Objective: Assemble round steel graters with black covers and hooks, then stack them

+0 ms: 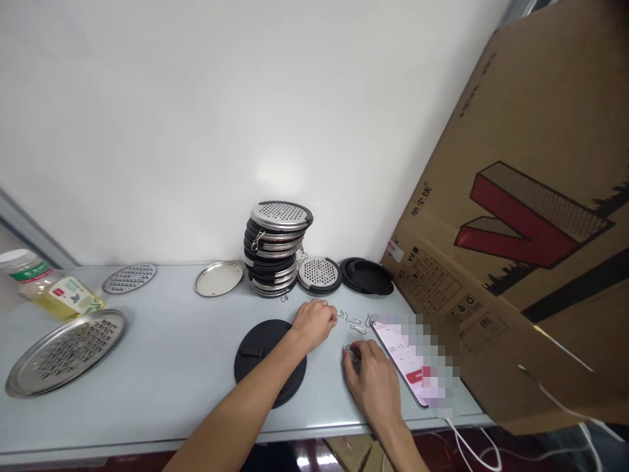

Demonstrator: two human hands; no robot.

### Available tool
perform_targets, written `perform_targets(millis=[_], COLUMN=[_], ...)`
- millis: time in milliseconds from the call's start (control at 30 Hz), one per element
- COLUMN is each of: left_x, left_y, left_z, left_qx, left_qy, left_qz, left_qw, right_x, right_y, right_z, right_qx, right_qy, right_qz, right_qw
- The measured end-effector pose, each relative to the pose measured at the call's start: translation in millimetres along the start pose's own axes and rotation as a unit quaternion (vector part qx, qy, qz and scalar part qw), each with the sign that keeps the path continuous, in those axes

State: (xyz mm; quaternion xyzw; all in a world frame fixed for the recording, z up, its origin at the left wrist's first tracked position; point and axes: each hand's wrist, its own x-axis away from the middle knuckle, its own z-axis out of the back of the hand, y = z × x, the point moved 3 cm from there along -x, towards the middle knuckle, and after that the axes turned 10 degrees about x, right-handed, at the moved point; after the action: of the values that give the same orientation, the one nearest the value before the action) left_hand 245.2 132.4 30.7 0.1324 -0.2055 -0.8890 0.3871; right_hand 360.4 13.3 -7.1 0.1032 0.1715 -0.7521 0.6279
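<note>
My left hand (314,322) is closed just beyond a round black lid (255,370), with its forearm crossing above the lid. Whatever its curled fingers hold is hidden. Several small metal snap clips (352,320) lie loose right beside those fingers. My right hand (376,380) is low over the table, thumb and fingers pinched together on a silver snap clip (346,349) that shows only in part. Behind both hands rises a stack of round graters (281,215) with black rims, some with clips hanging from them. Another round grater (319,273) lies against the stack's right side.
A phone (410,370) lies right of my right hand, beside a large cardboard box (515,249). Black lids (371,276) lie at the back right. Leftward are a metal disc (219,278), a small grater plate (130,278), a large one (69,351) and an oil jar (63,295).
</note>
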Motion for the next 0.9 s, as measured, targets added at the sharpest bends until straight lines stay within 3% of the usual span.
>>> perform_targets(millis=[267,533,733,900], left_x=[17,70,105,129], left_y=[12,27,-3,-37], left_z=[-9,21,40,40], left_qx=[-0.025,0.055,0.190,0.189], left_qy=[-0.039,0.007,0.133,0.192], left_qz=[-0.027,-0.081,-0.069,0.005], left_qw=[0.999,0.995,0.970,0.963], right_x=[-1,0,3,8], right_y=[-3,-5,-8,-5], right_z=[2,2,8,8], right_qx=[-0.048,-0.070,-0.111,-0.081], right_qy=[-0.010,-0.036,0.000,-0.008], right_qz=[0.040,0.076,0.128,0.101], right_qw=[0.998,0.994,0.985,0.992])
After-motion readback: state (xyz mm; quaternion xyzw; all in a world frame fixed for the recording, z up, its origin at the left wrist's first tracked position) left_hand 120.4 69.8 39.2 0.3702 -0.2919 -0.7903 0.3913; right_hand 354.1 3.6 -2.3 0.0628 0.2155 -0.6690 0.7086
